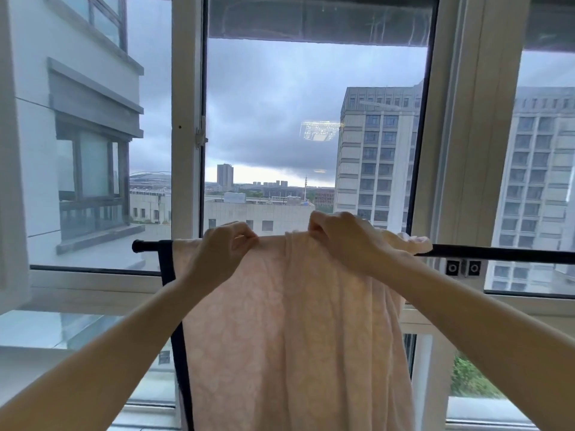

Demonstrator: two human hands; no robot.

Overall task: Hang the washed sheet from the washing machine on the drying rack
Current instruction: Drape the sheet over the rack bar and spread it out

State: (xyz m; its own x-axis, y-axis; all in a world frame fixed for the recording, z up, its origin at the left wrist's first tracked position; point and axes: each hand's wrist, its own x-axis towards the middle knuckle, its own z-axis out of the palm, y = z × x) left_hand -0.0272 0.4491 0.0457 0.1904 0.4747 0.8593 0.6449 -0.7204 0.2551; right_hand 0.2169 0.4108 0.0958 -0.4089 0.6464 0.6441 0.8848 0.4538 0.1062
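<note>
While we face the window, one pale pink sheet (295, 321) lies draped over one black rail (497, 254) of the drying rack, its near half hanging straight down in front of us past the bottom of the view. Both our hands are up at the rail. Our left hand (225, 247) pinches the sheet's top fold between thumb and curled fingers, right where the cloth crosses the rail. Our right hand (339, 236), just beside it, clutches a gathered ridge of the same fold; beyond it the cloth sits bunched on the rail.

A dark border (168, 269) runs down the sheet's left edge. Left of that border a short bare stretch of rail ends in a round end cap (137, 245). Right of the bunched cloth the rail runs bare to the edge of the view, with far more open length on that side. Two small square fittings (463, 268) sit side by side just under it there. Behind the rail stands the white window frame (186, 119), with tall buildings (376, 157) beyond the glass.
</note>
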